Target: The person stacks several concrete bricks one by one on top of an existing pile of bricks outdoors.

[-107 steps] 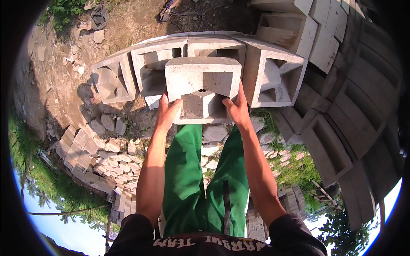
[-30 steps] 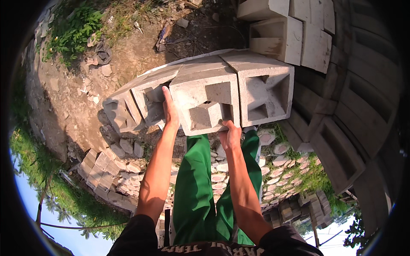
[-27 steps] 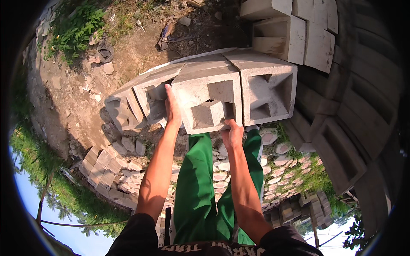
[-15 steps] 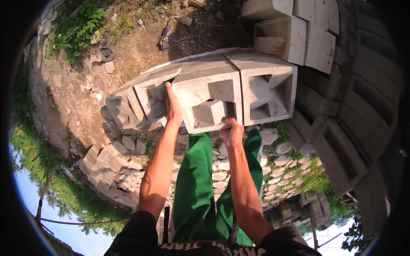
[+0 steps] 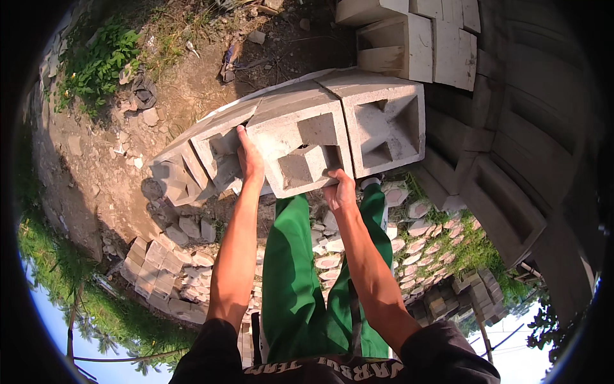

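A grey hollow concrete block (image 5: 272, 137) stands in the middle of a short row, its open cavities facing me. My left hand (image 5: 251, 157) is closed on its left side, thumb up along the edge. At the lower right edge of the same block, my right hand (image 5: 341, 190) grips with the thumb hooked into a cavity; its other fingers are hidden underneath. Another hollow block (image 5: 416, 121) sits tight against the right side. To the left are a shaded block (image 5: 203, 150) and a further tilted one (image 5: 167, 168).
More blocks (image 5: 451, 54) are stacked at the far right, beside a tall shaded block stack (image 5: 511, 185). Rubble and dirt (image 5: 96, 173) spread on the left, with a leafy plant (image 5: 102, 61). Grey pavers (image 5: 150, 265) are piled at the near left; hexagonal pavers (image 5: 416, 246) lie near my legs.
The whole scene has shifted left in the view. Both hands keep the same hold on the middle block, whose place in the row looks nearly the same.
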`<state>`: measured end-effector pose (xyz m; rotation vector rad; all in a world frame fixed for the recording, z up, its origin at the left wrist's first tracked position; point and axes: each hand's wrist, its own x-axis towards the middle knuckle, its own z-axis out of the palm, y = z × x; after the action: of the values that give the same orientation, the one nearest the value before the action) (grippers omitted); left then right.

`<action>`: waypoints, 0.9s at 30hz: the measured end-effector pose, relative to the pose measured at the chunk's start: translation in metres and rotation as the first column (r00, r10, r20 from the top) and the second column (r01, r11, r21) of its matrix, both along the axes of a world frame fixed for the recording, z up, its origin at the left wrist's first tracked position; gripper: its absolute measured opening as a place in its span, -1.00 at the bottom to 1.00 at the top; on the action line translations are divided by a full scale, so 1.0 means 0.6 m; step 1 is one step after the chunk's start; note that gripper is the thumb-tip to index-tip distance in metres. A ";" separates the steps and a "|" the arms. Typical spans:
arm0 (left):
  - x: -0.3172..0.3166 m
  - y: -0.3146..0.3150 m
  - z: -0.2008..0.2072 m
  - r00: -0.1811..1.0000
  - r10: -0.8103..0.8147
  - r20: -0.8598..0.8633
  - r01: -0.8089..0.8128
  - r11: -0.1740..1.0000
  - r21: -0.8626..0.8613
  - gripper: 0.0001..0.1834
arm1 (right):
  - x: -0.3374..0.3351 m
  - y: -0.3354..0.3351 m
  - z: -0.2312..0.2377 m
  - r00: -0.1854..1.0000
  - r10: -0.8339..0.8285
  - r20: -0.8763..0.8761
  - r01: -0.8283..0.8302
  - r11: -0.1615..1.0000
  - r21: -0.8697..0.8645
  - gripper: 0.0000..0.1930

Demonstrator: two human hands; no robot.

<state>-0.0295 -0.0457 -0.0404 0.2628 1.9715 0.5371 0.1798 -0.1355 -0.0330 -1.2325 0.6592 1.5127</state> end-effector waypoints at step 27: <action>0.060 -0.279 0.404 0.480 -0.865 -0.144 0.840 0.501 -0.209 -0.43 | 0.246 -0.608 0.490 0.590 0.300 0.749 -0.148 0.953 -0.266 -0.56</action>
<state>0.0063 -0.2133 0.2019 1.2254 1.7740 -0.2983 0.3274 -0.5003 0.2609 -1.9981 0.0251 0.9304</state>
